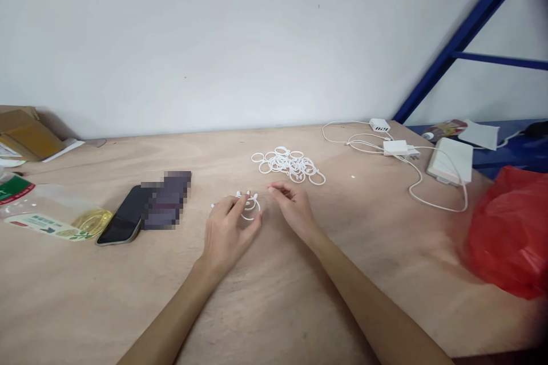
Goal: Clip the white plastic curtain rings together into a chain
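My left hand (226, 231) rests on the wooden table (274, 308), its fingers curled around a small white plastic ring (251, 209) with little clip ends. My right hand (293, 208) lies just right of that ring, fingers bent and pinched together near it; whether it holds anything I cannot make out. A loose pile of several white rings (289, 164) lies on the table just beyond both hands.
A dark phone (124, 219) and a blurred-out dark item lie at left, beside a clear printed plastic bag (51, 214). Cardboard boxes (25, 134) sit far left. White chargers and cables (398, 148) lie at back right. A red plastic bag (509, 228) sits right. A blue metal frame (466, 28) rises behind.
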{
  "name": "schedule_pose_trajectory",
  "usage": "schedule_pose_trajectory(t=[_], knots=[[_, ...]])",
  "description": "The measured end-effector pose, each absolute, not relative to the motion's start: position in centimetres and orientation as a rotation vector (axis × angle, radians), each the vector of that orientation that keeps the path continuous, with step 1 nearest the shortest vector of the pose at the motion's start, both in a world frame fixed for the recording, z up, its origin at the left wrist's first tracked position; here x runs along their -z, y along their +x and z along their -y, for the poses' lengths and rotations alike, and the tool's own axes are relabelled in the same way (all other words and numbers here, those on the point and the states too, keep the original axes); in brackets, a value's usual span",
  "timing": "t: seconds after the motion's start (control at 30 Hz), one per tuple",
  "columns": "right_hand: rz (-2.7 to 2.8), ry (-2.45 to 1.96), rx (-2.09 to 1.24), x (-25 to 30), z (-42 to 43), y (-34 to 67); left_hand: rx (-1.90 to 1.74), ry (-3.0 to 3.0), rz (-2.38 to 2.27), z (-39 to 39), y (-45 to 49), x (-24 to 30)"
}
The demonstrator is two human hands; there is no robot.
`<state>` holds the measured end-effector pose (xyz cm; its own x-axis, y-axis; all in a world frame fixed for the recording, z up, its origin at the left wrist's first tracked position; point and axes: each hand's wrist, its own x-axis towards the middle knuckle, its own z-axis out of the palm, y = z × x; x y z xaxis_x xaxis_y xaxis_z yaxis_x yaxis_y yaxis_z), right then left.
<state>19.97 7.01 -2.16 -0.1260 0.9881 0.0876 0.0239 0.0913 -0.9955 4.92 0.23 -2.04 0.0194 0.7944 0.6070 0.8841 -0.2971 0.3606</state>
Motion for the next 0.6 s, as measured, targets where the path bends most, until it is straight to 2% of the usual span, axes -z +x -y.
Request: schedule_pose_trajectory(t=[0.07, 0.13, 0.27, 0.4, 0.6], knots=[[1.560, -1.314, -0.767, 2.6, -8.0, 21.4, 0.942, -2.107, 1.868, -0.3, 4.7, 2.3], [1.744, -1.501, -0.461, 3.2, -8.9, 22.6, 0.781, -2.076, 1.923, -0.4, 4.5, 2.6], [1.945, -1.721, -0.260, 3.9, -9.6, 23.5, 0.660, -2.038, 1.974, -0.7, 4.1, 3.2], [1.924, -1.651, -0.321, 3.8, -9.5, 23.1, 0.690, -1.942, 2.010, -1.0, 3.6, 3.1], [1.247, -1.391, -0.971, 2.5, -9.6, 22.8, 0.906, -1.971, 1.915, -0.9, 3.8, 2.7]])
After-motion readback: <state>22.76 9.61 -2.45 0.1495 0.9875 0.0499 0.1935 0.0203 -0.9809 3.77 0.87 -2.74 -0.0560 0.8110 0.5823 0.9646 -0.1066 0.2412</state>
